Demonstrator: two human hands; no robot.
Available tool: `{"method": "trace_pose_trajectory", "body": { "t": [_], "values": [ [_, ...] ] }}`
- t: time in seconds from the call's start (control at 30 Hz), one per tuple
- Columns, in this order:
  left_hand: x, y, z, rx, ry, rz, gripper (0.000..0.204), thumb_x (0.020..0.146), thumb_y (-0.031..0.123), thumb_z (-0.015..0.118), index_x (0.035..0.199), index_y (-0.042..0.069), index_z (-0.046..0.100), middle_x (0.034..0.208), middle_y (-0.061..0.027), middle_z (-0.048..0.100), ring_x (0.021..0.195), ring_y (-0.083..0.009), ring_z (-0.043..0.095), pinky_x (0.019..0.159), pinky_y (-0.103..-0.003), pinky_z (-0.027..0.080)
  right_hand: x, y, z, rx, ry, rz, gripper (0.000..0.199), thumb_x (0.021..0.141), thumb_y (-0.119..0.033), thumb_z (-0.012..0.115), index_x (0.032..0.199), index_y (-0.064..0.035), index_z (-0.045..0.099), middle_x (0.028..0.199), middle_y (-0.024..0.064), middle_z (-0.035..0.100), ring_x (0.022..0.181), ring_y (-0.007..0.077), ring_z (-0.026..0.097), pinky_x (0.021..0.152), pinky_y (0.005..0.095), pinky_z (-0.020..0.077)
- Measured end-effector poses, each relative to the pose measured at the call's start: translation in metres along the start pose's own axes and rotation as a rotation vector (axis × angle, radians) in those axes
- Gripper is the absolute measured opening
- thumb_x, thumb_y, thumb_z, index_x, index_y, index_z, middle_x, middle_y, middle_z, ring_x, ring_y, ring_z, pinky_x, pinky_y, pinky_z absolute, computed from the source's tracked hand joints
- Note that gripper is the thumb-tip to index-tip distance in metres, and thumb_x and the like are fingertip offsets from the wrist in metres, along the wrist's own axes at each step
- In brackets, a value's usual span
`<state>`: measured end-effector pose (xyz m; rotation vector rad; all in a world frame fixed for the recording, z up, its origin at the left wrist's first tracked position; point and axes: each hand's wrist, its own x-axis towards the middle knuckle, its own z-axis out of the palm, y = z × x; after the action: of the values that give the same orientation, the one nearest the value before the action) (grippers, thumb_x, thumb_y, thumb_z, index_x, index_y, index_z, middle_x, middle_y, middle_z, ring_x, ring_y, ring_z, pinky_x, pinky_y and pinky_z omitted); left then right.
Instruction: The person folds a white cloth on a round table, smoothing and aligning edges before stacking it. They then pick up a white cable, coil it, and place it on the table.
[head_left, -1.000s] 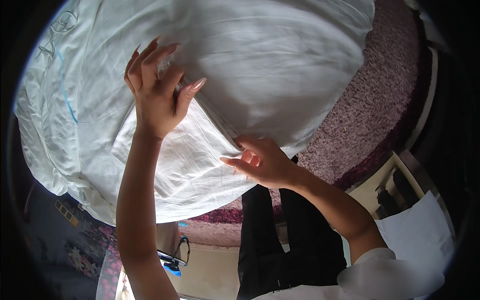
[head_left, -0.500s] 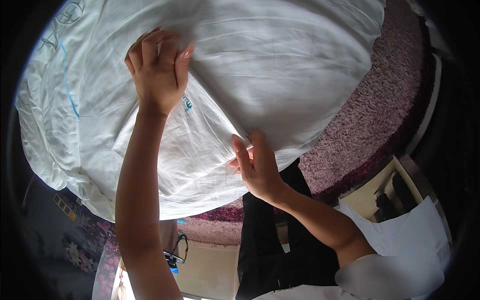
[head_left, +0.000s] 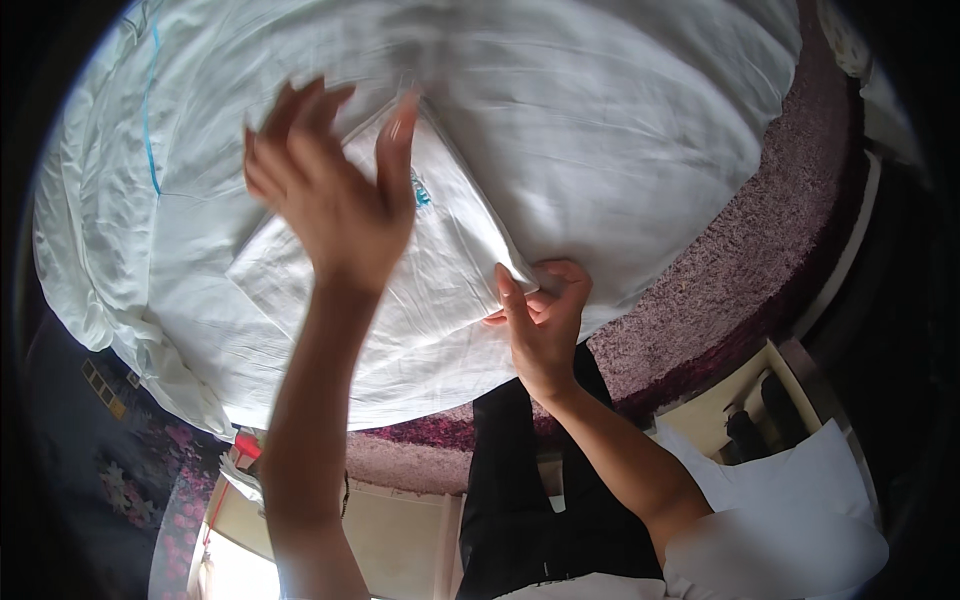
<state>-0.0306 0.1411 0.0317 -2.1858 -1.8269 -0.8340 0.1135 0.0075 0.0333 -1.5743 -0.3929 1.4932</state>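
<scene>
A folded white cloth with a small teal mark lies flat on a wide white sheet. Over the cloth's left part, my left hand is raised with its fingers spread and slightly blurred, holding nothing. My right hand pinches the cloth's right corner, thumb on top and fingers partly under the edge. The left hand and forearm cover some of the cloth's left side.
Bunched folds and a thin blue line mark the sheet's left side. Beyond its right edge lies a pinkish carpet with a maroon border. Dark flowered fabric is at lower left, and an open box holding dark items at lower right.
My left hand has let go near the cloth's far corner and spread open, uncovering that corner. My right hand still pinches the near right corner, slightly further right in view.
</scene>
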Motion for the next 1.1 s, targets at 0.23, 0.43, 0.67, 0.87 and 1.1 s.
{"method": "trace_pose_trajectory", "body": {
  "t": [0.23, 0.43, 0.67, 0.87, 1.1],
  "values": [
    [-0.078, 0.042, -0.026, -0.014, -0.523, -0.176, 0.054, 0.095, 0.045, 0.034, 0.142, 0.02, 0.032, 0.147, -0.0041, 0.03, 0.138, -0.0262, 0.022, 0.109, -0.056, 0.001, -0.001, -0.012, -0.003, 0.002, 0.026, 0.104, 0.034, 0.083, -0.018, 0.07, 0.1, -0.0015, 0.045, 0.088, 0.0081, 0.061, 0.076, 0.0094, 0.059, 0.069, 0.0242, 0.0502],
    [-0.079, 0.053, -0.008, 0.033, -0.509, -0.213, 0.049, 0.094, 0.044, 0.038, 0.141, 0.031, 0.033, 0.149, 0.0042, 0.026, 0.138, -0.0208, 0.022, 0.108, -0.059, 0.001, 0.01, 0.001, -0.016, -0.087, -0.001, -0.081, 0.015, 0.086, -0.009, 0.064, 0.088, 0.0002, 0.053, 0.079, 0.0062, 0.062, 0.069, 0.0089, 0.06, 0.063, 0.0224, 0.0508],
    [-0.081, 0.052, -0.001, 0.042, -0.522, -0.267, 0.053, 0.093, 0.046, 0.037, 0.143, 0.031, 0.028, 0.151, 0.0063, 0.021, 0.14, -0.0169, 0.015, 0.108, -0.061, 0.001, 0.012, -0.025, -0.054, -0.612, -0.179, -0.726, 0.007, 0.085, 0.003, 0.057, 0.09, -0.0012, 0.053, 0.072, 0.0103, 0.062, 0.063, 0.0154, 0.062, 0.057, 0.0255, 0.0508],
    [-0.086, 0.05, -0.005, -0.09, -0.627, -0.317, 0.059, 0.09, 0.044, 0.043, 0.142, 0.02, 0.03, 0.148, 0.0047, 0.025, 0.14, -0.0168, 0.014, 0.107, -0.064, 0.0, 0.089, -0.069, 0.059, -1.054, -0.748, -1.19, 0.04, 0.085, -0.012, 0.057, 0.125, -0.0069, 0.052, 0.137, 0.0129, 0.044, 0.132, 0.0294, 0.034, 0.112, 0.0498, 0.0157],
    [-0.084, 0.064, -0.008, -0.052, -0.506, -0.28, 0.085, 0.077, 0.068, 0.04, 0.138, 0.009, 0.037, 0.147, -0.003, 0.028, 0.139, -0.0179, 0.017, 0.107, -0.063, 0.009, 0.159, -0.071, 0.066, -1.24, -0.907, -1.271, 0.039, 0.093, -0.016, 0.046, 0.131, -0.009, 0.046, 0.139, 0.0054, 0.042, 0.134, 0.0261, 0.029, 0.111, 0.0419, 0.0216]
  ]
}}
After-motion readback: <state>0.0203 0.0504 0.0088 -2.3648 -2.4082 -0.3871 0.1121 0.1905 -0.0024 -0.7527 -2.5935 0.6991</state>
